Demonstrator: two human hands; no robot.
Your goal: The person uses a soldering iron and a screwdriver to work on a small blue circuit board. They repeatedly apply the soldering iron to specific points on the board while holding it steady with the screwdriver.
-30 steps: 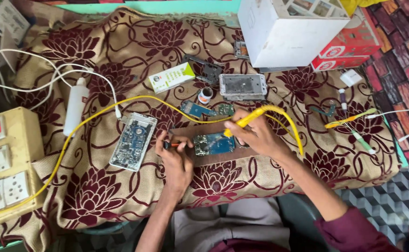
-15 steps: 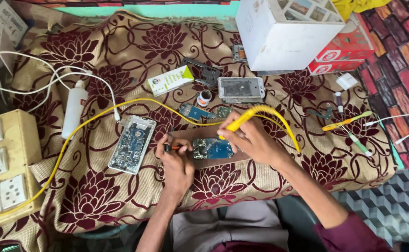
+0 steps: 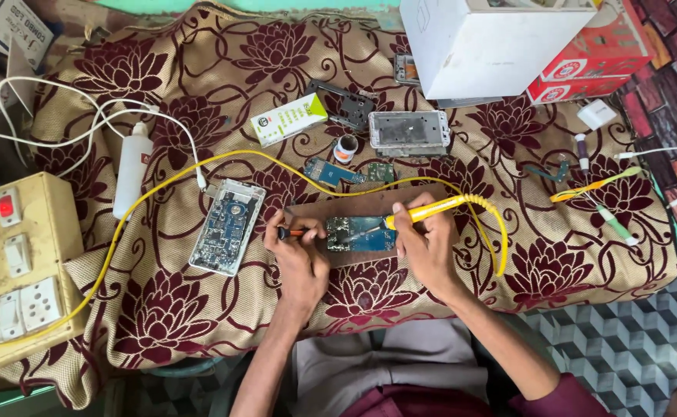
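Note:
My right hand [image 3: 429, 249] grips a yellow soldering iron [image 3: 425, 210] whose tip rests on a blue-green circuit board [image 3: 359, 234]. That board lies on a brown wooden block [image 3: 400, 197] on the flower-patterned cloth. My left hand [image 3: 300, 259] holds a thin tool with an orange and black handle [image 3: 291, 232] against the board's left edge. The iron's yellow cable [image 3: 199, 166] runs left across the cloth to a switchboard.
An opened phone body [image 3: 227, 225] lies left of my hands. Behind sit a white bottle [image 3: 132, 168], a small green-white box [image 3: 288, 119], a phone frame [image 3: 409, 130], loose boards [image 3: 331, 171], a white box [image 3: 500, 46] and a red box [image 3: 593, 58]. A cream switchboard [image 3: 14, 270] stands far left.
The soldering iron has come down onto the circuit board, and both hands have settled closer around it. The view shifted slightly.

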